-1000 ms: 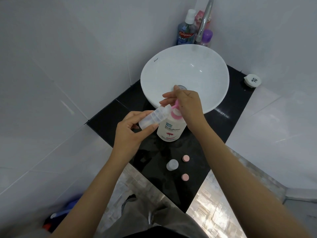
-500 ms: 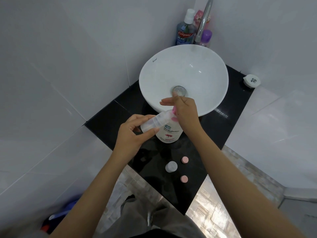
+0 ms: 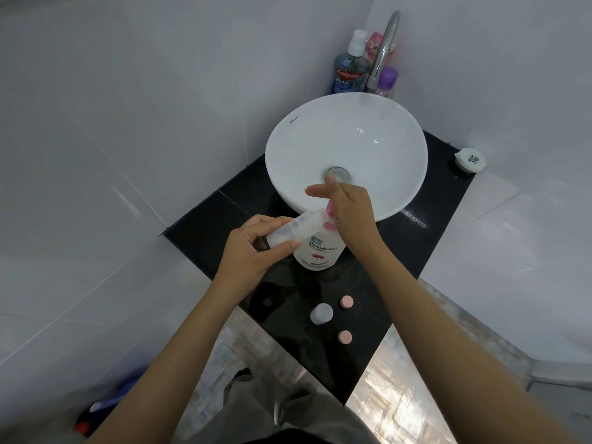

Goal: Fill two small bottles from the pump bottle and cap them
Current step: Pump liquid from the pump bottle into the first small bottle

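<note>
A white pump bottle [image 3: 320, 254] with a pink pump stands on the black counter [image 3: 397, 251] in front of the basin. My right hand [image 3: 347, 209] lies flat on the pump head, fingers stretched out. My left hand [image 3: 256, 248] grips a small clear bottle [image 3: 296, 230], tilted with its mouth at the pink nozzle. Nearer to me a second small clear bottle [image 3: 321, 313] stands upright and uncapped. Two pink caps [image 3: 346, 301] [image 3: 345, 337] lie beside it on the counter.
A round white basin [image 3: 346, 139] sits behind the pump bottle, with a chrome tap [image 3: 384, 49] above it. A mouthwash bottle [image 3: 349, 72] and other toiletries stand in the back corner. A small white round container [image 3: 470, 160] is at the counter's right end. White tiled walls close in both sides.
My right hand has sunk lower on the pump head, and the pump stem shows less than a second ago. The small bottle stays at the nozzle. The caps and second bottle are unmoved.
</note>
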A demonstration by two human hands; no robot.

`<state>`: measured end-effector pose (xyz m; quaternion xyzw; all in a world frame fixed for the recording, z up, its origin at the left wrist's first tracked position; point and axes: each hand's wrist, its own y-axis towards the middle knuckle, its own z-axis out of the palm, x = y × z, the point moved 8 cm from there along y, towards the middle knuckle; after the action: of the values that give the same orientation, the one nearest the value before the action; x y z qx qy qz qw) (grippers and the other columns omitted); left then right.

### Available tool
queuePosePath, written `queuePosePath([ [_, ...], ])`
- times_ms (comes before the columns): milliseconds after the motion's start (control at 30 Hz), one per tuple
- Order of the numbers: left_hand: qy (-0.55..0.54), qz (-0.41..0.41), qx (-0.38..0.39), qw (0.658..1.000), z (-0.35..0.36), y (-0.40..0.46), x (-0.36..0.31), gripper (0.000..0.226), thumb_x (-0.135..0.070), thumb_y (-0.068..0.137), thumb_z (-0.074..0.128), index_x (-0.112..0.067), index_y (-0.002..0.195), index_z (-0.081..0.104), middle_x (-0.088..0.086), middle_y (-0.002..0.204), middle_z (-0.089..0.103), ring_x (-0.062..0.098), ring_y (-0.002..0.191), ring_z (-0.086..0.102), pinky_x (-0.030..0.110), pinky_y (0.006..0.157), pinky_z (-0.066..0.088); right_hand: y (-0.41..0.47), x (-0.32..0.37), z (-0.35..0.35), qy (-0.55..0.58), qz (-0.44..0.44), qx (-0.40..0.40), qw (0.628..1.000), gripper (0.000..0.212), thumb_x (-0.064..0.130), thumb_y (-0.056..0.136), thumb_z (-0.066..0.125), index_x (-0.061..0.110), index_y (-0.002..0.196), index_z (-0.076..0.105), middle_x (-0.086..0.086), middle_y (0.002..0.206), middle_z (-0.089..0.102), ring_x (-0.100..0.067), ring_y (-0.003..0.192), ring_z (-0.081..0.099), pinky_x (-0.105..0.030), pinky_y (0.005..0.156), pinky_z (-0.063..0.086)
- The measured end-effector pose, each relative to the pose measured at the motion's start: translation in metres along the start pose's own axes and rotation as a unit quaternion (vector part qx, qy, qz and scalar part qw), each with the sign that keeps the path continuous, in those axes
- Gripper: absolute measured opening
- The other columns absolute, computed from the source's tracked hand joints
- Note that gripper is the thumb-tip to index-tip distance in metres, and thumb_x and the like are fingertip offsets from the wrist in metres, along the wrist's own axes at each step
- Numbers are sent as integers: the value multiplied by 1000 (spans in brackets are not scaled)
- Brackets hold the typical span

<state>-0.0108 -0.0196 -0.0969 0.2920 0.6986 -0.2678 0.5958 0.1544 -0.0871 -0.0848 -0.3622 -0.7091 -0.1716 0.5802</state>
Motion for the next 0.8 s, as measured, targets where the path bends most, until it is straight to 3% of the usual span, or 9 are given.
queuePosePath([
  [100, -5, -2, 7, 1000, 3, 1, 2, 31, -18, 77, 75, -33, 104, 69, -1, 100, 64, -4, 88, 59, 12, 76, 50, -2, -4, 2, -12, -4, -9, 1000, 40, 30, 101, 39, 13, 98, 75, 13, 61, 56, -6, 67, 51, -32, 72, 49],
  [200, -18, -5, 8, 1000, 3, 3, 1, 32, -16, 77, 75, -34, 103, 68, -2, 102, 65, -3, 90, 60, 13, 79, 51, 0, 3, -2, -17, -16, -7, 1000, 39, 32, 100, 41, 12, 98, 75, 18, 69, 65, -9, 75, 58, -18, 64, 51],
  [300, -22, 8, 12, 1000, 1, 5, -4, 33, -17, 77, 75, -37, 103, 68, -2, 103, 65, -2, 93, 61, 12, 80, 51, 4, 13, -8, -30, -40, -9, 999, 39, 34, 99, 42, 10, 100, 74, 3, 94, 74, -10, 88, 65, -11, 61, 47],
  [400, -27, 15, 13, 999, 0, 6, -5, 32, -19, 77, 75, -36, 103, 68, -3, 103, 66, -1, 93, 61, 12, 79, 51, 2, 9, -6, -5, -21, -26, 999, 38, 30, 99, 42, 13, 95, 75, 8, 83, 72, 1, 71, 61, -11, 54, 49],
  [533, -31, -2, 13, 999, 3, 6, 3, 32, -17, 77, 75, -37, 101, 69, -3, 100, 65, -1, 91, 61, 12, 77, 52, 1, -3, -2, 11, 5, -35, 999, 37, 30, 99, 42, 16, 93, 76, 7, 62, 50, -6, 62, 50, -20, 55, 49],
  [667, -50, -18, 9, 999, 5, 6, 7, 32, -11, 78, 74, -35, 99, 69, -4, 100, 65, -6, 90, 62, 7, 74, 49, -1, -2, -1, -13, -6, -25, 1000, 38, 31, 100, 40, 15, 97, 75, 7, 66, 52, -6, 65, 51, -18, 56, 49],
  [800, -66, -10, 19, 998, 3, 6, 0, 31, -12, 78, 73, -34, 100, 70, -1, 103, 66, -4, 92, 62, 7, 75, 49, 1, 12, -6, -28, -46, -12, 998, 40, 34, 100, 41, 11, 102, 73, 3, 93, 73, -7, 87, 64, -12, 63, 49],
])
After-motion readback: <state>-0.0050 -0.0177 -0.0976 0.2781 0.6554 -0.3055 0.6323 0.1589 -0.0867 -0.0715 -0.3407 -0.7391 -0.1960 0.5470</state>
